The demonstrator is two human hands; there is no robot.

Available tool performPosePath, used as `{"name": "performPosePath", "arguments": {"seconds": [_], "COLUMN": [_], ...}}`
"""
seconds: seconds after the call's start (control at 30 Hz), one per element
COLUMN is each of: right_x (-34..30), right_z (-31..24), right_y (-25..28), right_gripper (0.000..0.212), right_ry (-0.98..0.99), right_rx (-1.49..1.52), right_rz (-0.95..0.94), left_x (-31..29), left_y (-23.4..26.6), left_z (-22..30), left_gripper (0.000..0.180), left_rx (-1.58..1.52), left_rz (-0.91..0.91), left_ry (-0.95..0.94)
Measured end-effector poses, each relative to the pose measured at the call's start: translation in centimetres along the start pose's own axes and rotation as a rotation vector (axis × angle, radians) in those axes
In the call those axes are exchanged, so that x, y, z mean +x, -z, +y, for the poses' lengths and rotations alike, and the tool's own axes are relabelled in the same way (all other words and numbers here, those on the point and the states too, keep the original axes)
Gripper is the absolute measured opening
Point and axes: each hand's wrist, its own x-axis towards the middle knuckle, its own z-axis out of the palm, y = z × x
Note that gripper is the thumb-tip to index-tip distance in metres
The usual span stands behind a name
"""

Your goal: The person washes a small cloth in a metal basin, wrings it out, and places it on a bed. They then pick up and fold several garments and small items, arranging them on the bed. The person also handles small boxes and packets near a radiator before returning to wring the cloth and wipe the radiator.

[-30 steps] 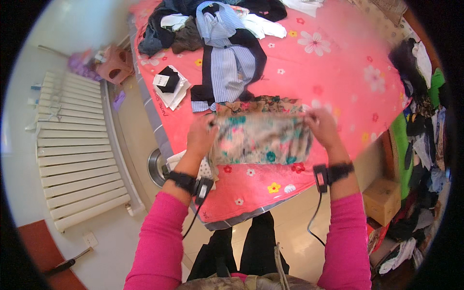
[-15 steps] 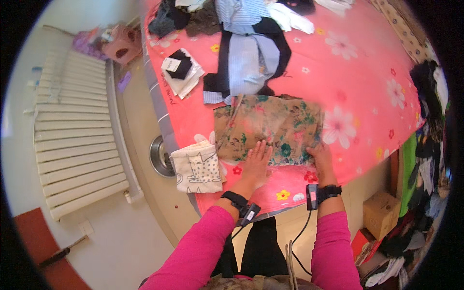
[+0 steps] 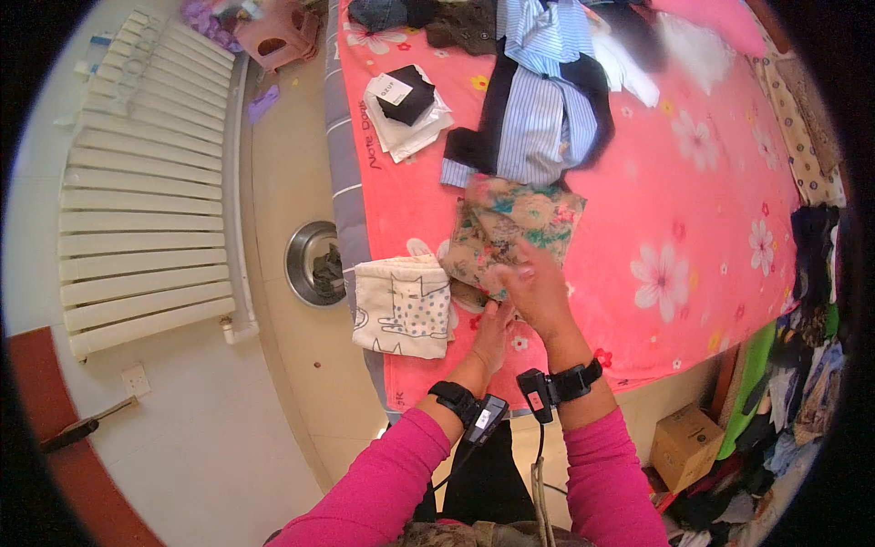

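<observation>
A brown floral cloth [image 3: 515, 223] lies folded on the pink bed cover, its near corner lifted a little. My right hand [image 3: 540, 290] is closed on the cloth's near edge, somewhat blurred. Just below and to its left, my left hand [image 3: 492, 335] has its fingers together at the same near edge; the fingertips are partly hidden. Left of the floral cloth sits a folded white cloth with a cat drawing [image 3: 406, 310]. Beyond it lies a blue striped garment with black parts [image 3: 538, 128].
A black folded item with a tag [image 3: 407, 96] rests on white packets at the far left. More clothes [image 3: 465, 25] lie along the bed's far side. On the floor stand a metal basin [image 3: 305, 264] and a cardboard box [image 3: 685, 447]. A radiator [image 3: 146, 210] lines the left wall.
The floral cloth, spread wide before, is now folded over from the right into a narrower shape. My right hand has moved left, close to my left hand. The view has shifted.
</observation>
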Motion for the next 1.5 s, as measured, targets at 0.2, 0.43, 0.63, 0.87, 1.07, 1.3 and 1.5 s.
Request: {"name": "performPosePath", "arguments": {"seconds": [0.2,0.43,0.63,0.87,1.07,1.3,1.5], "right_x": [0.8,0.1,-5.2,-7.2,-10.9,-7.3,-6.2], "right_z": [6.9,6.6,6.3,7.6,3.0,0.9,-3.1], "right_y": [-1.8,-1.3,-0.6,-1.5,-7.9,-16.3,-15.8], "right_gripper": [0.056,0.054,0.063,0.051,0.039,0.049,0.05], "right_ry": [-0.373,-0.425,-0.65,-0.393,-0.2,-0.497,-0.558], "right_rx": [0.505,0.893,0.922,0.046,0.218,0.458,1.152], "right_rz": [0.389,0.174,0.21,0.589,-0.08,-0.059,-0.314], "left_x": [0.6,0.9,-2.7,-12.1,-7.9,-2.4,-4.8], "left_y": [-2.2,-3.2,1.3,13.0,18.2,18.7,18.2], "left_z": [1.9,3.3,0.4,3.0,10.7,13.5,15.6], "left_gripper": [0.058,0.05,0.049,0.046,0.077,0.069,0.047], "left_rx": [0.192,-0.062,0.103,0.273,1.076,0.618,0.319], "left_rz": [0.475,0.487,0.403,0.454,0.768,0.284,-0.014], "left_ry": [-0.177,-0.125,-0.151,-0.109,-0.536,-0.247,0.049]}}
